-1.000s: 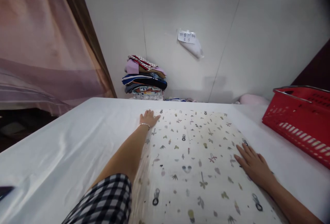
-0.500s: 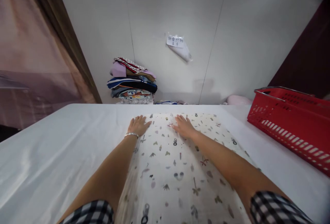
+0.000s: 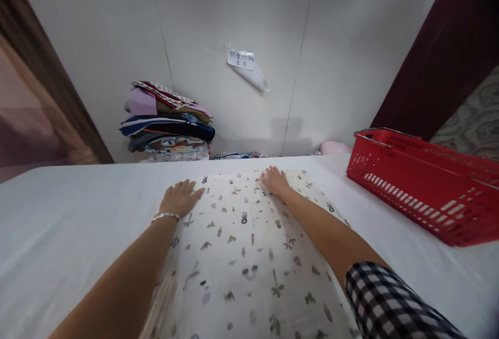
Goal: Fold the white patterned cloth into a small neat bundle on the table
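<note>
A cream cloth (image 3: 241,261) printed with small plants and animals lies flat on the white-covered table (image 3: 70,224). My left hand (image 3: 180,197) rests flat on the cloth's far left corner, fingers stretched out, a thin bangle on the wrist. My right hand (image 3: 275,181) lies flat near the cloth's far edge, fingers spread and pointing away. Both forearms stretch over the cloth, and checked sleeves show at the bottom. Neither hand holds anything.
A red plastic basket (image 3: 424,183) with a metal handle stands on the table at the right. Behind the table, a stack of folded clothes (image 3: 167,123) leans on the white wall, under a paper note (image 3: 240,60). A pink bundle (image 3: 335,147) lies near the wall.
My right hand moved from the cloth's right edge up to its far edge. The left hand stayed on the far left corner. The view turned rightward.
</note>
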A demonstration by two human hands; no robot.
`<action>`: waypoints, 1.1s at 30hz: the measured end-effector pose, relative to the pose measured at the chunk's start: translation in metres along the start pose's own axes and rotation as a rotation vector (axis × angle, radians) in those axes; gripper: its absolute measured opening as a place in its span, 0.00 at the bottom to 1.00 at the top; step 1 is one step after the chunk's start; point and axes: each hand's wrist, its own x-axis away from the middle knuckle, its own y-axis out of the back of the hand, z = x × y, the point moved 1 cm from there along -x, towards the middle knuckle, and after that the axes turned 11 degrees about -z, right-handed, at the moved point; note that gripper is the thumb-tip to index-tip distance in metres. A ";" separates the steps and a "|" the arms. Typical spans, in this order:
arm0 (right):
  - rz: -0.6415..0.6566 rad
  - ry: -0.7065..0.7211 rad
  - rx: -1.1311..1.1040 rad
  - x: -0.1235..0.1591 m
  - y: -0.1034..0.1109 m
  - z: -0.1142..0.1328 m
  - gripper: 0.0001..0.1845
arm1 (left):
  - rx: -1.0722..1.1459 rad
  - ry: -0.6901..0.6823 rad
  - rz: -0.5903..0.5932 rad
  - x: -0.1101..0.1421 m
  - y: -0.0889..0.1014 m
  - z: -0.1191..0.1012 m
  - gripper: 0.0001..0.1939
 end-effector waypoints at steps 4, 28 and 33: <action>0.075 -0.085 0.022 0.001 0.004 -0.037 0.36 | -0.015 0.009 0.027 -0.002 0.002 -0.001 0.35; 0.052 -0.278 0.079 0.009 0.022 -0.121 0.34 | -0.023 0.008 0.016 -0.003 0.001 0.000 0.35; 0.021 -0.229 0.100 -0.002 0.016 -0.096 0.37 | -0.019 0.016 -0.002 -0.004 -0.001 0.001 0.35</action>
